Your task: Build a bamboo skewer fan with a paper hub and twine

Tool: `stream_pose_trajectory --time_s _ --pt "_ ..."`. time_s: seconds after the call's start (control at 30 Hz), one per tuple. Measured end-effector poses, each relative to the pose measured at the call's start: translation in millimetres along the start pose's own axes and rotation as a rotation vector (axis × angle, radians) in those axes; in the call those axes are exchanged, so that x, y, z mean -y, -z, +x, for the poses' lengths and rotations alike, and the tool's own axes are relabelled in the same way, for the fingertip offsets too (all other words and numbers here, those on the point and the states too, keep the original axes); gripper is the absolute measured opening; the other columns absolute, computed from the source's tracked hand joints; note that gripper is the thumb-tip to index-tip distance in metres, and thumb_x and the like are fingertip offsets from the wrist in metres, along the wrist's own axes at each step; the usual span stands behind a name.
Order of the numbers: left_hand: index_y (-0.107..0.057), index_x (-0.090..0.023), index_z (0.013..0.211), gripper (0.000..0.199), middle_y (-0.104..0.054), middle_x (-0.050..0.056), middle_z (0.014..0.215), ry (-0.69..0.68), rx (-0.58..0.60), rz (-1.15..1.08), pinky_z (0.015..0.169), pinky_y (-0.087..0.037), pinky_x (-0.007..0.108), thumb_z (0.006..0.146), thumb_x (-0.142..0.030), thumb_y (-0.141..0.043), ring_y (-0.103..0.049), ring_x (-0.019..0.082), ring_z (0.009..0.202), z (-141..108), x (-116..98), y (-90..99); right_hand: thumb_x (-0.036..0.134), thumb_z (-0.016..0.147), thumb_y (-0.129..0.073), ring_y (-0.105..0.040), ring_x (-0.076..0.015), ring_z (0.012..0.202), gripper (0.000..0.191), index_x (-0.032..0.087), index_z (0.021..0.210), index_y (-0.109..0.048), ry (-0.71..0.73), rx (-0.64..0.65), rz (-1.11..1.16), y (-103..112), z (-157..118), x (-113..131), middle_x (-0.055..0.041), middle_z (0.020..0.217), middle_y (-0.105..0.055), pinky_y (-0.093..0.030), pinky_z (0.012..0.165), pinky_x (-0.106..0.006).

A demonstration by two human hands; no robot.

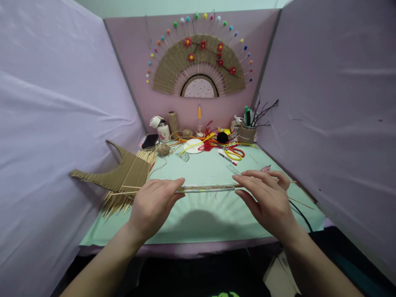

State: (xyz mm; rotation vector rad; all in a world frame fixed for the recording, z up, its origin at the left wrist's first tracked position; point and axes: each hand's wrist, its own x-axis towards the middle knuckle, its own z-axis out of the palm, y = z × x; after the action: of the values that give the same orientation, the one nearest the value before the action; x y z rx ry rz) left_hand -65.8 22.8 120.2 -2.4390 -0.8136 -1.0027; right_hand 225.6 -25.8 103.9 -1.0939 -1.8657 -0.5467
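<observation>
Pinching strip (208,189) at left end, my left hand (153,202) nearly closed; right hand (270,200) part-open at right end, hold unclear. Over near desk (173,231). Probably light, stiffish; grip both ends.

Your left hand (154,202) and right hand (266,198) held a thin, edge-on strip (208,189) level above the table (213,171) | cardboard cutout (133,172) overlapped wooden sticks (119,205) at your left | flowered fan (204,57) hung on the back panel (131,53)
</observation>
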Motion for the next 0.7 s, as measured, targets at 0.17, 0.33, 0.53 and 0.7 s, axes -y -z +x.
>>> stream_pose_trajectory --time_s 0.17,0.33,0.53,0.7 --pt "-0.063 -0.019 0.111 0.021 -0.076 0.005 0.091 0.005 0.061 0.025 0.079 -0.050 0.029 0.091 -0.023 -0.063 -0.071 0.018 0.082 -5 0 0.4 0.022 0.090 -0.065 -0.067 -0.0185 0.089 0.009 0.024 0.098 -0.069 -0.056 0.052 0.076 4 5 7 0.0017 0.084 -0.076 -0.030 0.095 -0.041" --pt "-0.066 -0.018 0.109 0.019 -0.076 0.006 0.091 -0.039 0.052 0.052 0.080 -0.050 0.028 0.091 -0.024 -0.063 -0.071 0.018 0.084 -8 -1 -0.4 0.020 0.089 -0.065 -0.066 -0.0183 0.087 0.005 0.024 0.091 -0.068 -0.108 0.116 0.144 7 8 12 0.0027 0.079 -0.074 -0.030 0.091 -0.040" --pt "-0.065 -0.017 0.111 0.022 -0.077 0.007 0.093 -0.096 0.017 0.066 0.083 -0.049 0.029 0.090 -0.020 -0.064 -0.072 0.018 0.088 -11 -2 -2.3 0.015 0.089 -0.064 -0.064 -0.0169 0.085 0.010 0.023 0.084 -0.066 -0.138 0.163 0.163 5 4 15 0.0041 0.077 -0.072 -0.029 0.092 -0.040" --pt "-0.062 -0.016 0.113 0.026 -0.077 0.007 0.095 -0.114 0.022 0.051 0.083 -0.048 0.030 0.088 -0.016 -0.066 -0.071 0.018 0.088 -10 -4 -2.1 0.017 0.089 -0.063 -0.063 -0.0179 0.087 0.007 0.023 0.089 -0.066 -0.173 0.191 0.218 7 0 14 0.0023 0.082 -0.072 -0.030 0.091 -0.041"
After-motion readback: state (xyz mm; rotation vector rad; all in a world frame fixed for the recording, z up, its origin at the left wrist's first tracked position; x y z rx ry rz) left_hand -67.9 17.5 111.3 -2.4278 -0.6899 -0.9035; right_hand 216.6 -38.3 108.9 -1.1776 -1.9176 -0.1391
